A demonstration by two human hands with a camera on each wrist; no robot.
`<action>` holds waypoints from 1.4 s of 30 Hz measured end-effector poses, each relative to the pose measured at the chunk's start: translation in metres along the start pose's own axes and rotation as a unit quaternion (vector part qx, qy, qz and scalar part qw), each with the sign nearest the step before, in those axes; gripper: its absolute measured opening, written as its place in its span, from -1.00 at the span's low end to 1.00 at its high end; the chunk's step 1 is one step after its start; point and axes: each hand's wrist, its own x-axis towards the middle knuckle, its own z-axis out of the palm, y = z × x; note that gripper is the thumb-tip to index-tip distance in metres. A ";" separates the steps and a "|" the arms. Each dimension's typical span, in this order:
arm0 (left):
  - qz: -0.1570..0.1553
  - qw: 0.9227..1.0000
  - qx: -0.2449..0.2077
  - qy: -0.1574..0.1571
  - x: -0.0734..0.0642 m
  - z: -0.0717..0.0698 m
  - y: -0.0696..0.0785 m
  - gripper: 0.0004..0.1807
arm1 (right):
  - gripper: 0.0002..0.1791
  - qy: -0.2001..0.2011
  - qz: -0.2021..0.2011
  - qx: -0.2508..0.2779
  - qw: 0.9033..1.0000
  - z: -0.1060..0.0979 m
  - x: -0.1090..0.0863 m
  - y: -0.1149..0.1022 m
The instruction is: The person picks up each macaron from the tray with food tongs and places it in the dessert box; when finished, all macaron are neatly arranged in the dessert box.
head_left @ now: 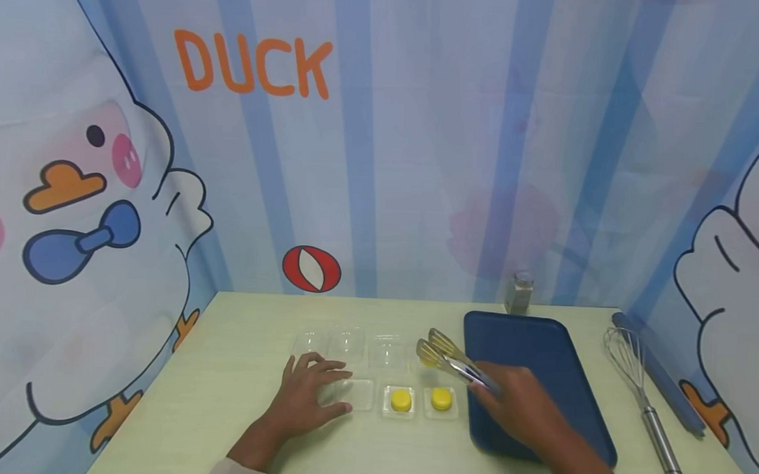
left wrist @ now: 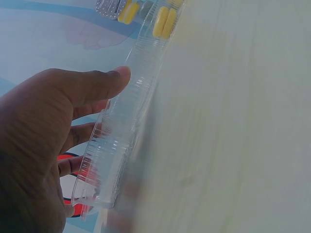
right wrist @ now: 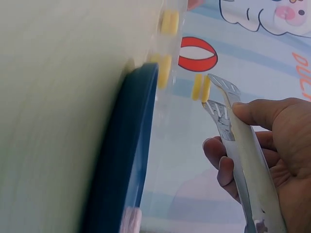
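Note:
My right hand (head_left: 515, 399) grips metal tongs (head_left: 459, 369) over the left edge of the blue tray (head_left: 539, 333). A yellow macaron (right wrist: 200, 87) sits right at the tongs' tips, which stand apart. On the table to the left, a yellow macaron (head_left: 402, 400) and another yellow macaron (head_left: 441, 399) each lie in a small clear plastic box. My left hand (head_left: 308, 395) has its fingers spread around the left end of a clear box (head_left: 358, 395); its thumb (left wrist: 114, 82) is on the near side and the other fingers are partly hidden behind the plastic.
Behind the front row stand more clear boxes (head_left: 347, 344). A pink item (right wrist: 130, 221) shows at the tray, hidden by my arm in the head view. To the right lie a whisk (head_left: 652, 421) and a blue-grey bar (head_left: 669, 386). A small jar (head_left: 519, 294) stands behind the tray.

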 end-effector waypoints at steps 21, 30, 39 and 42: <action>-0.009 1.000 -0.009 -0.004 0.001 -0.002 0.001 -0.43 | -0.74 -0.004 -0.112 0.036 0.993 0.037 0.011 -0.029; -0.008 1.000 0.007 0.008 0.001 0.001 -0.001 -0.34 | -0.85 -0.015 -0.140 0.051 0.989 0.050 0.018 -0.045; -0.017 1.000 0.003 0.001 0.000 -0.002 0.002 -0.32 | -0.89 -0.033 -0.145 0.059 0.987 0.059 0.023 -0.059; -0.016 1.000 0.004 0.000 0.001 -0.001 0.000 -0.31 | -0.94 -0.035 -0.149 0.055 0.987 0.062 0.024 -0.062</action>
